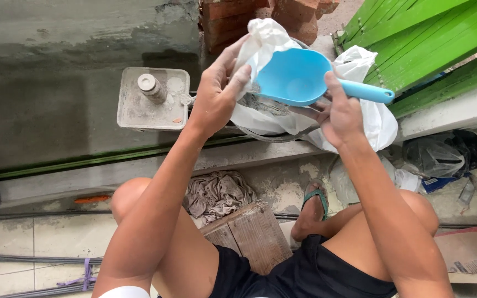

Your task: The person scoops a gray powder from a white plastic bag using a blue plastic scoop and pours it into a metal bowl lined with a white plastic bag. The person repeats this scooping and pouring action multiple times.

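Support surface: grey concrete ledge (56, 110), spanning the upper left of the frame. A dusty square tray (139, 113) lies on it, upper centre-left. At lower centre, the floor (17, 243) carries a crumpled grey rag (216, 193) beside a wooden block (249, 234).

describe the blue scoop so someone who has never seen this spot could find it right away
Start at the stack of red bricks against the grey concrete wall; just below it sits a white plastic bag, held open by the left hand. The scoop hovers at the bag's mouth, its handle in the right hand. It is the only light blue, smooth plastic thing there, with a rounded bowl.
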